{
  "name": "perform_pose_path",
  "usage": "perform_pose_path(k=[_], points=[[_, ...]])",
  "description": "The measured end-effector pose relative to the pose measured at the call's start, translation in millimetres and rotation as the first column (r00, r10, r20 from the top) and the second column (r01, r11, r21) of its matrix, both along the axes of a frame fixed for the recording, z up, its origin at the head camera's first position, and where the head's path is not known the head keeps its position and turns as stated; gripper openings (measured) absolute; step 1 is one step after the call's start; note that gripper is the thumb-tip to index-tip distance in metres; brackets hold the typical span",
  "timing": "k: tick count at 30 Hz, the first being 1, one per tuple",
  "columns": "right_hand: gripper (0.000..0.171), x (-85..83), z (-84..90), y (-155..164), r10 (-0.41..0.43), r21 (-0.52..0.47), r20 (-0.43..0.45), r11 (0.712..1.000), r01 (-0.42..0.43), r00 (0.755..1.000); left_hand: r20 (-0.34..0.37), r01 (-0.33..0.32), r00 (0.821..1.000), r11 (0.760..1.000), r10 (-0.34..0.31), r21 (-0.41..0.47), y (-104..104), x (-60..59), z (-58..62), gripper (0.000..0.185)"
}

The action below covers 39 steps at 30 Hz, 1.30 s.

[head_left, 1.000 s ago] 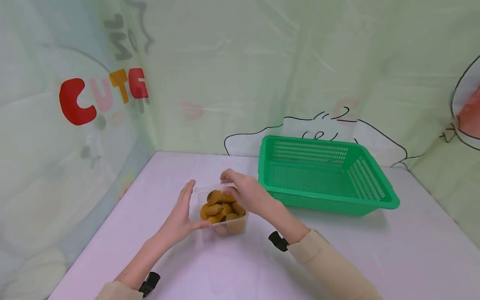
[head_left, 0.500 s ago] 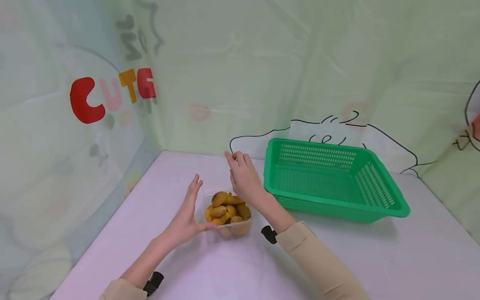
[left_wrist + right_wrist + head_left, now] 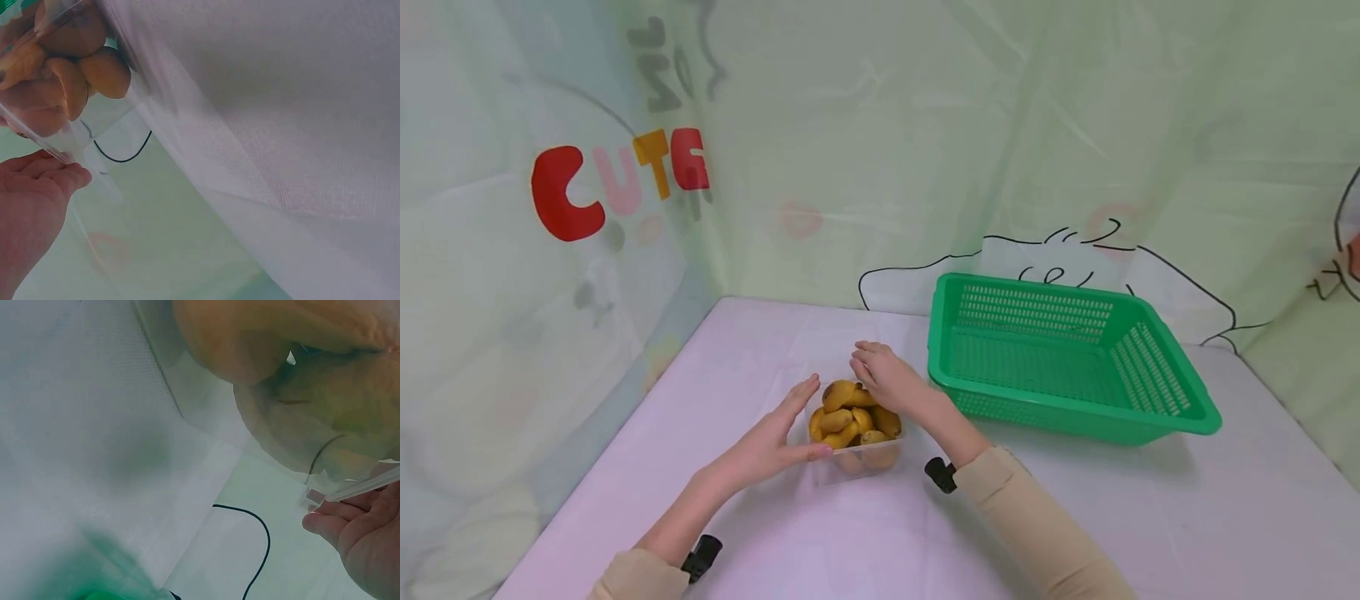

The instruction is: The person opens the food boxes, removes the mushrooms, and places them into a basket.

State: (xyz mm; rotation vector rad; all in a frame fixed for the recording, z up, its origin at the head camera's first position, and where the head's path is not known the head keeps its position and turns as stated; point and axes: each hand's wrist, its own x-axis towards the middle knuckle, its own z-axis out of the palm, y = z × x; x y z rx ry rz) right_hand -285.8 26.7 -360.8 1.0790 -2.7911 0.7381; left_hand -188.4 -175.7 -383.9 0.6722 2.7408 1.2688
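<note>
A clear plastic box [image 3: 820, 473] holding several small yellow bananas [image 3: 837, 422] stands on the table. Its thin transparent lid [image 3: 826, 348] lies back behind it. My left hand [image 3: 775, 442] spans the box's left side, thumb at the near rim and fairly straight fingers toward the far left corner. In the left wrist view its fingertips [image 3: 80, 175] are right at the plastic edge. My right hand [image 3: 891, 382] reaches over the far right corner, fingers loosely bent. In the right wrist view its fingertips [image 3: 315, 522] are at a clear plastic edge.
A green perforated basket [image 3: 1075, 425] stands to the right of the box, close to my right forearm. The pale table [image 3: 887, 550] meets a printed cloth backdrop [image 3: 820, 167] at its back and left edges.
My right hand reached back and up behind the box, then came down to its far right corner. My left fingers moved nearer the rim. The lid now lies flatter behind the box.
</note>
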Motion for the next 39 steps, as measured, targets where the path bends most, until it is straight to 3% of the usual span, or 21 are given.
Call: perform_pose_path(k=[8,18,27,39], points=[[0.038,6.0,3.8,3.6,-0.016,0.017,-0.044,1.0,0.017,0.999,-0.022,-0.002,1.0,1.0,0.002,-0.021,0.5,-0.1,1.1,0.094],[0.037,29.9,11.7,23.4,0.037,-0.022,-0.149,0.999,-0.04,0.988,-0.045,-0.002,0.999,0.998,-0.001,-0.057,-1.0,-1.5,1.5,0.093],[0.037,50.6,0.6,37.7,0.113,-0.027,-0.176,0.993,-0.119,0.978,-0.037,0.0,0.999,0.998,-0.003,-0.065,-1.3,-2.3,1.9,0.093],[0.033,53.1,-12.2,40.0,0.112,-0.045,-0.233,0.991,-0.126,0.966,-0.037,0.005,0.999,0.999,-0.007,-0.052,0.1,0.2,1.7,0.092]])
